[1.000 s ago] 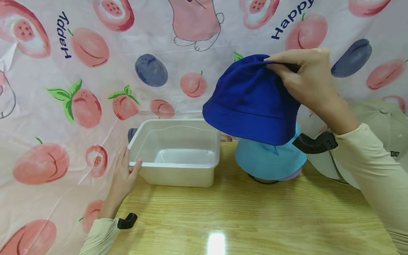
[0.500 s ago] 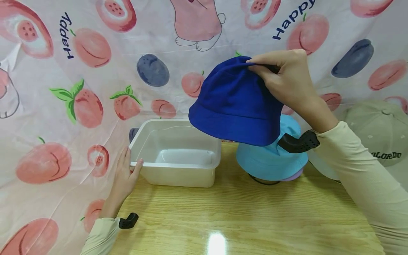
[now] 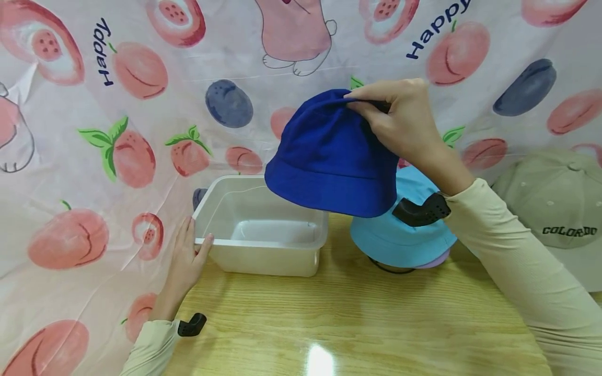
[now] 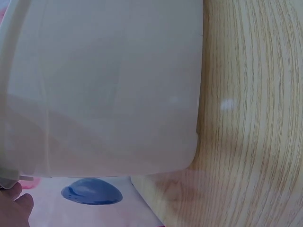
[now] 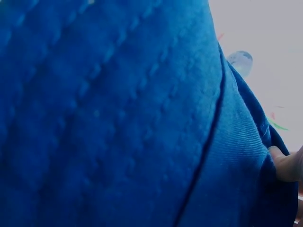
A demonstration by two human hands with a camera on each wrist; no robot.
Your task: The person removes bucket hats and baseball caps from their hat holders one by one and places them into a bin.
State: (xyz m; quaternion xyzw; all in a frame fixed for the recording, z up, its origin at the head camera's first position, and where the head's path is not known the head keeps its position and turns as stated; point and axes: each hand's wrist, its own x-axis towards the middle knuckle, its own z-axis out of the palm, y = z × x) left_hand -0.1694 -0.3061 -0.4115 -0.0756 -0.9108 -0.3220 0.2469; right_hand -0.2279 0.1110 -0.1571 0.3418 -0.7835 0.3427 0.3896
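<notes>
A dark blue bucket hat [image 3: 331, 162] hangs in the air, its brim partly in front of the back right of a white plastic bin [image 3: 263, 261]. My right hand [image 3: 404, 115] pinches the top of its crown between thumb and fingers. Stitched brim fabric [image 5: 104, 113] fills most of the right wrist view. My left hand [image 3: 185, 261] holds the bin's front left corner, thumb at the front rim and fingers along the left side. In the left wrist view, fingertips [image 4: 16, 205] show beside the bin's rim. Only bare floor shows in the visible part of the bin.
Right of the bin, a light blue bucket hat [image 3: 400, 243] sits over a purple one [image 3: 435, 261] on the wooden table [image 3: 282, 324]. Farther right stands a beige cap [image 3: 555, 198] with lettering. A fruit-print cloth [image 3: 155, 130] hangs behind and to the left.
My right hand has carried the blue bucket hat leftward and slightly down, toward the bin. My left hand has kept its place at the bin's corner.
</notes>
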